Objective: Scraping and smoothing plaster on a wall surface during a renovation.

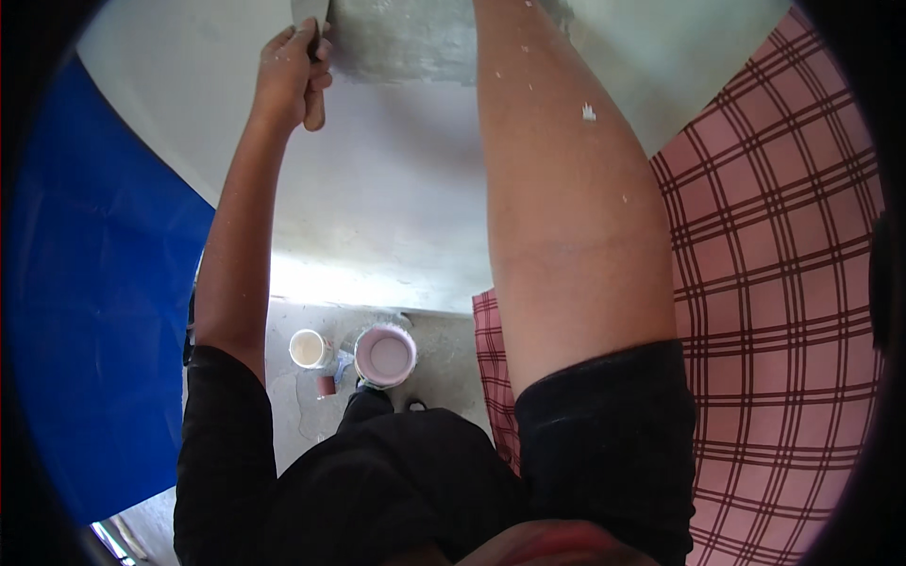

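Left hand grips the scraper, up beside the grey patch on the wall; right hand's out of view, can't tell its grip. Wall-smoothing, it seems; next stroke wants a flat, steady blade.

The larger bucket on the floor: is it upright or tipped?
Upright: the bucket shows its round open mouth from above, with its pinkish inside visible. How full it is, I cannot tell.

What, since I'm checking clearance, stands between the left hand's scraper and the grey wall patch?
Nothing visible: the scraper in the left hand appears just left of the grey wall patch; its far end is cropped.
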A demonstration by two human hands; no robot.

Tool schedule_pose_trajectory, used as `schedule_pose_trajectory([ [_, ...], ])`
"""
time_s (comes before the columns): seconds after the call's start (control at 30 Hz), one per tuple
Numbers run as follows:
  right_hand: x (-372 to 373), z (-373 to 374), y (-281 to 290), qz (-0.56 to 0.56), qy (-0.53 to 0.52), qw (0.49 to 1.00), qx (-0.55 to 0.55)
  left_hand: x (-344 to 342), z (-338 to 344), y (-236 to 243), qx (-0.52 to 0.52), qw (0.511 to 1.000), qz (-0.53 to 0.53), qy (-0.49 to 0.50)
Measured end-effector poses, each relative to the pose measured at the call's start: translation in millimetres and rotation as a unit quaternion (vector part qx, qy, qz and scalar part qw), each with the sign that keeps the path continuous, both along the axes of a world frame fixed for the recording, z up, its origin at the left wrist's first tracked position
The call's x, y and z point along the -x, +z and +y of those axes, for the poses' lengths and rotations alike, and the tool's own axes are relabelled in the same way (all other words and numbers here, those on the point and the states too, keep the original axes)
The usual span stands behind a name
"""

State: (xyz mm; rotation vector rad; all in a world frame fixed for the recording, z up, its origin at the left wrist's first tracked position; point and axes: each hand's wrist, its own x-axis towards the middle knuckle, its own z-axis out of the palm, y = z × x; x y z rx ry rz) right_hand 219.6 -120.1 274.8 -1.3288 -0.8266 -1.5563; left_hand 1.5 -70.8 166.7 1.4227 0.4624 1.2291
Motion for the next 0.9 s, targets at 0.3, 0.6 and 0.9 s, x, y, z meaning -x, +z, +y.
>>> schedule_pose_trajectory([
  [0.3, -0.5, 1.0, -1.5, 0.007, -0.006, 1.000, 0.010, -27.7, -24.7, -15.2, -0.023, 0.998, 0.049, 0.044],
  [0.6, 10.4, 6.8, -0.7, -0.001, -0.027, 1.000, 0.005, -19.8, -28.4, -12.8, -0.015, 0.994, 0.067, 0.083],
  [0.9, 21.2, 14.5, -2.8, 0.004, -0.039, 0.999, 0.023, -27.5, -21.2, 11.3, -0.071, 0.988, 0.075, 0.116],
])
